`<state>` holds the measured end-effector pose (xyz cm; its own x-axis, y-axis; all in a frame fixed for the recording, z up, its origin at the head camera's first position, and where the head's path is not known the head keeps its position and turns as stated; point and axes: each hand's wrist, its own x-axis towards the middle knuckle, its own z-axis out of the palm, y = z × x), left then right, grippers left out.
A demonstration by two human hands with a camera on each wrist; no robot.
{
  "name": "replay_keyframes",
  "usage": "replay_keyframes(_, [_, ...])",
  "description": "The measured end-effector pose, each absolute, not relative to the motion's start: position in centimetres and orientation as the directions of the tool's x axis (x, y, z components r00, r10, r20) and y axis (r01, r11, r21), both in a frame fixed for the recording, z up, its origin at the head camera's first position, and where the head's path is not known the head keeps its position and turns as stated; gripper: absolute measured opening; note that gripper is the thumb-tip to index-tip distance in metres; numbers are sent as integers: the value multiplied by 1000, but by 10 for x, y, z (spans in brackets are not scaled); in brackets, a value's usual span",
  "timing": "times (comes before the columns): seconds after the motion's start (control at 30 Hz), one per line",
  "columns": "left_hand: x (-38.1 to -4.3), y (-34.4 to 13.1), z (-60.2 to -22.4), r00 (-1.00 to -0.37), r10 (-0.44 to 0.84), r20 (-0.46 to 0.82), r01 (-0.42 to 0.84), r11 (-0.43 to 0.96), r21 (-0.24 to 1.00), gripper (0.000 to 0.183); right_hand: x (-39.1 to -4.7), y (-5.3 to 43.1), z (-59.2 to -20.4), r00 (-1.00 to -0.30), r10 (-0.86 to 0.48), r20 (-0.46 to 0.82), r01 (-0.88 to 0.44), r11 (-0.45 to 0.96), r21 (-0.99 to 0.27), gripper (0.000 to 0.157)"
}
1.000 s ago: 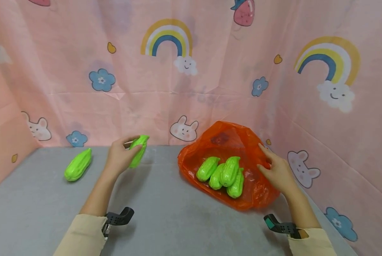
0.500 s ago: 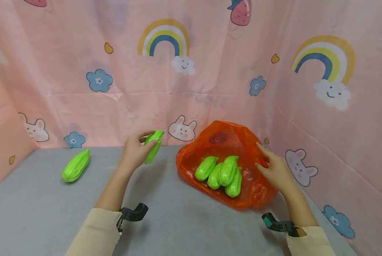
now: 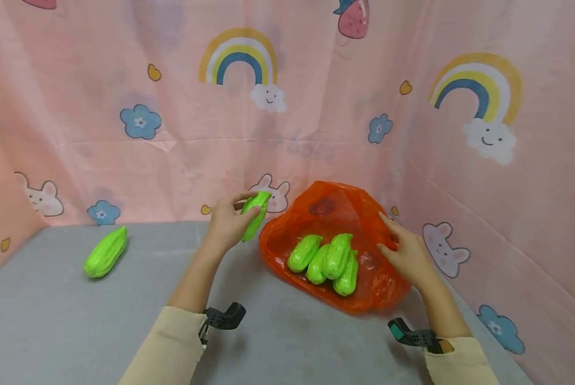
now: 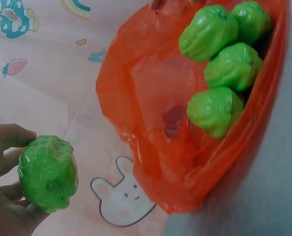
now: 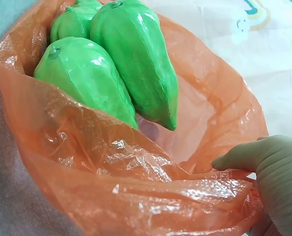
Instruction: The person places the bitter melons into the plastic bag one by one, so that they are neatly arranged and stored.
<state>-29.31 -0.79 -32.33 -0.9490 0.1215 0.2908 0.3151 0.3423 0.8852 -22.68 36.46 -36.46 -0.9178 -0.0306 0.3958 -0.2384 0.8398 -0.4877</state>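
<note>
My left hand [image 3: 227, 223] holds a bright green, ribbed fruit shaped like a small papaya [image 3: 255, 216], thumb on one side and fingers on the other. It is up off the table, just left of the mouth of an orange plastic bag [image 3: 287, 219]. In the left wrist view the fruit's blunt end [image 4: 48, 172] faces the camera. My right hand [image 3: 409, 254] pinches the bag's right rim; in the right wrist view the thumb [image 5: 244, 156] lies over the film, with the other fingers mostly hidden. Several matching fruits [image 3: 337, 256] lie inside the spread bag.
One more green fruit [image 3: 106, 252] lies alone on the grey table [image 3: 138, 321] at the far left. A pink patterned curtain [image 3: 181, 176] hangs behind and along the sides. Each wrist wears a black strap mount [image 3: 225, 316].
My left hand has carried the green fruit rightward, from mid-left of the table to close beside the bag. The right hand keeps its grip on the rim; the view has shifted slightly.
</note>
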Motion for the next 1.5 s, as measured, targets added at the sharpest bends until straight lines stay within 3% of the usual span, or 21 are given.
replay_keyframes(0.47, [-294,36,-335,-932,190,309,348,225,910,34,-230,359,-361,-915,-33,402,-246,836,-490,70])
replay_keyframes(1.23, [-298,83,-361,-915,246,321,368,176,913,30,-226,365,-364,-930,-23,367,-215,843,-493,70])
replay_keyframes(1.5, [-296,95,-370,-938,213,272,313,191,930,28,-225,367,-365,-928,-28,371,-225,836,-500,70])
